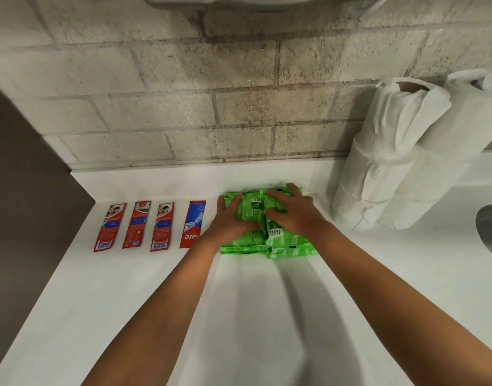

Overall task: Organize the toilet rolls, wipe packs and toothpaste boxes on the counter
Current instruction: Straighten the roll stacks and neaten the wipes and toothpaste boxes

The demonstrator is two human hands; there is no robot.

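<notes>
Several green wipe packs (283, 243) lie bunched in a low pile on the white counter (127, 288), near the back wall. My left hand (233, 218) rests flat on the left packs, fingers spread. My right hand (295, 210) presses on the right packs, fingers slightly curled over the top one. Several red toothpaste boxes (134, 224) lie side by side in a row left of the pile; the rightmost box (193, 224) is partly behind my left wrist. White toilet rolls (378, 168) stand stacked in two columns at the right, against the wall.
A brick-tile wall (183, 107) runs behind the counter. A dark panel (22, 190) borders the counter's left edge. The sink's basin (490, 227) shows at the far right edge. A grey fixture (253, 1) hangs overhead.
</notes>
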